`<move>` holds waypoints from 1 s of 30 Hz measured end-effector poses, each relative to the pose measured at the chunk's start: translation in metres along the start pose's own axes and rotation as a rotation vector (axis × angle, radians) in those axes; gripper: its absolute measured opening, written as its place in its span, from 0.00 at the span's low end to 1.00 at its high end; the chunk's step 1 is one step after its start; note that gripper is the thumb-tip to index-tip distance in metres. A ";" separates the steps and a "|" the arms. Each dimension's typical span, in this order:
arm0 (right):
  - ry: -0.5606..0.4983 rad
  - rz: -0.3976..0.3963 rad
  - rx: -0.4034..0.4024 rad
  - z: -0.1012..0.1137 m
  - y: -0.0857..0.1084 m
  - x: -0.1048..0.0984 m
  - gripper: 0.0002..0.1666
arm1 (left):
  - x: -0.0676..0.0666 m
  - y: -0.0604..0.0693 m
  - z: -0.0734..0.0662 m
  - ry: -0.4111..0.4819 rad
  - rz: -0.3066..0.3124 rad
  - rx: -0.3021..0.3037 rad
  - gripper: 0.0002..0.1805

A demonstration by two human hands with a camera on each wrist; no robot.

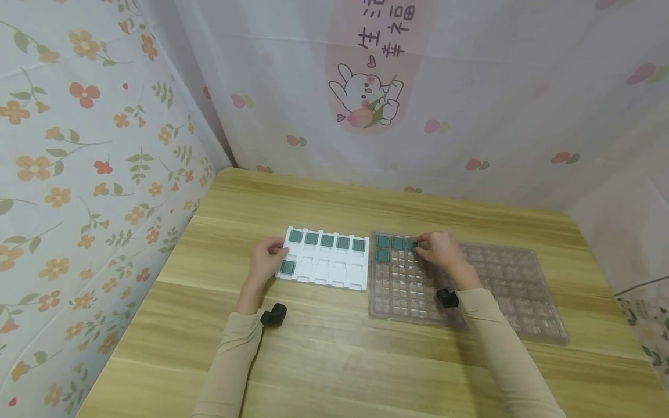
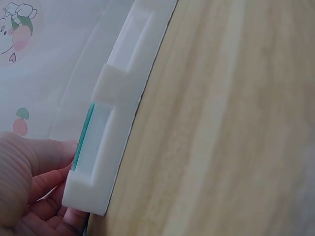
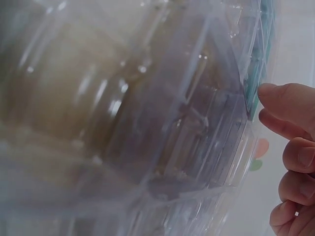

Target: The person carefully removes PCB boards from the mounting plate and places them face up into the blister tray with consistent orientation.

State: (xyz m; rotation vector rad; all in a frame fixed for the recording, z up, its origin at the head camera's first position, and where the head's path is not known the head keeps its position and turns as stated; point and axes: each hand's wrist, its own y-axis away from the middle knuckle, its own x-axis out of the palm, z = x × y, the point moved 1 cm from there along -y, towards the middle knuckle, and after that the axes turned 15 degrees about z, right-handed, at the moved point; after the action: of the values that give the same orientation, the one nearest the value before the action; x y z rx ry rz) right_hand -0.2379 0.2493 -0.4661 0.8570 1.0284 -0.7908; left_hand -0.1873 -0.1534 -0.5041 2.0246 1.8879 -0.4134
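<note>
**Green chip (image 1: 412, 242) pinched in my right hand (image 1: 441, 251)**

My right thumb and forefinger pinch the chip by its edge, at the clear tray's (image 1: 402, 313) far row; I cannot tell whether it sits fully in its pocket. It lies just left of my right fingertips and looks nearly square, so I make out no long axis. The right hand is plainly the nearer; my left is well apart. Left of those fingers in the same row are two more chips (image 1: 398, 244), with another nearer me.

The clear tray spreads beneath and right of my right fingers, its long side running left to right. Farther left, beside it, is the white tray (image 1: 322, 270), holding six chips: five in its far row, one near my left fingers. My left hand (image 1: 266, 259) grips its left end.

Both trays lie on a wood-grain table (image 1: 324, 348). Beyond my fingers hangs a rabbit-print curtain (image 1: 470, 104); far left, a floral one (image 1: 57, 197).
</note>
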 end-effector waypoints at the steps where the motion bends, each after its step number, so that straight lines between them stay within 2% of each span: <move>1: -0.004 -0.001 -0.002 0.001 0.000 0.000 0.15 | 0.000 0.000 0.000 -0.001 0.001 -0.001 0.13; 8: -0.020 0.012 0.001 0.002 0.001 0.000 0.16 | 0.001 0.000 -0.001 0.003 0.001 -0.026 0.13; 18: -0.056 0.006 -0.012 0.007 0.000 0.000 0.16 | 0.001 0.000 -0.001 -0.003 0.002 -0.032 0.14; 24: -0.047 -0.033 -0.039 0.013 0.000 0.000 0.15 | 0.001 0.000 -0.001 0.006 0.000 -0.018 0.13; 30: -0.072 -0.025 -0.051 0.018 0.000 0.000 0.16 | 0.000 0.000 0.000 0.024 0.004 -0.012 0.13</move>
State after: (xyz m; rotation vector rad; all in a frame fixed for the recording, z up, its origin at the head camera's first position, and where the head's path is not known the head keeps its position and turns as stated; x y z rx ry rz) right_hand -0.2311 0.2330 -0.4615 0.7686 0.9932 -0.8081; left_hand -0.1869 -0.1528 -0.5039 2.0338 1.8953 -0.3774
